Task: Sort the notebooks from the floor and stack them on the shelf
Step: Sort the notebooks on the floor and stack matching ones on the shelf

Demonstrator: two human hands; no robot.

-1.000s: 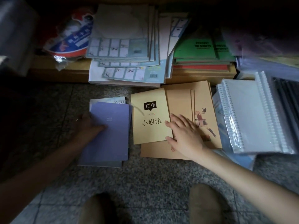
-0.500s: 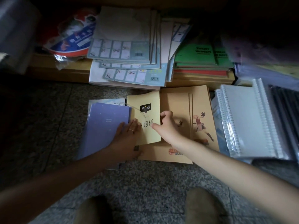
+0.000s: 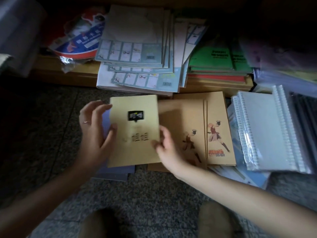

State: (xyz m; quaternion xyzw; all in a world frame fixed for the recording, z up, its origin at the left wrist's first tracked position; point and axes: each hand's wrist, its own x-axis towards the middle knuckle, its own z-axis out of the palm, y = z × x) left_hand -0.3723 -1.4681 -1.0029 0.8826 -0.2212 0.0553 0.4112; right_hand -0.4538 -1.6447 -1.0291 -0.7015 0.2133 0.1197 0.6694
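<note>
On the dark speckled floor (image 3: 154, 194), before the low shelf (image 3: 68, 76): yellow notebook (image 3: 135, 134) gripped at its edges by left hand (image 3: 94, 131) and right hand (image 3: 168, 148), over purple notebooks (image 3: 116, 172). Better to align edges squarely before letting go.

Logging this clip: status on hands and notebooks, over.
Left hand and right hand both grip the yellow notebook by its side edges. It lies over the purple notebooks on the floor, not shelved. Ahead, shelf crowded with stacks.
</note>
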